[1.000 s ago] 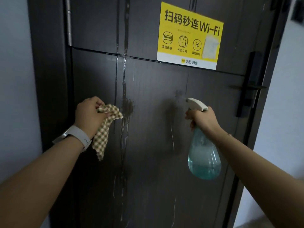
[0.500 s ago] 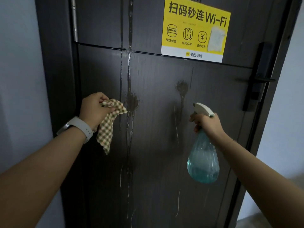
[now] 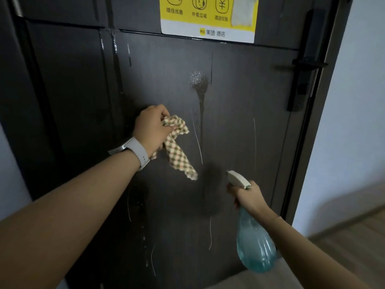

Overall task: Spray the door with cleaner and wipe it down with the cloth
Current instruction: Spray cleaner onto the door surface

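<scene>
Both hands lower now; cloth [image 3: 178, 147] nearer spray bottle [image 3: 253, 236].

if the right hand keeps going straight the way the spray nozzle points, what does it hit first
Most likely the door itself: the right hand aims the spray bottle at the dark wet patch ahead of the nozzle. Nothing shows between; the gap is unclear.

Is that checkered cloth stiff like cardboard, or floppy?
Probably floppy: the checkered cloth bunches up where the left hand grips it, and its loose end droops down. It also looks thin, so it is likely light.
</scene>
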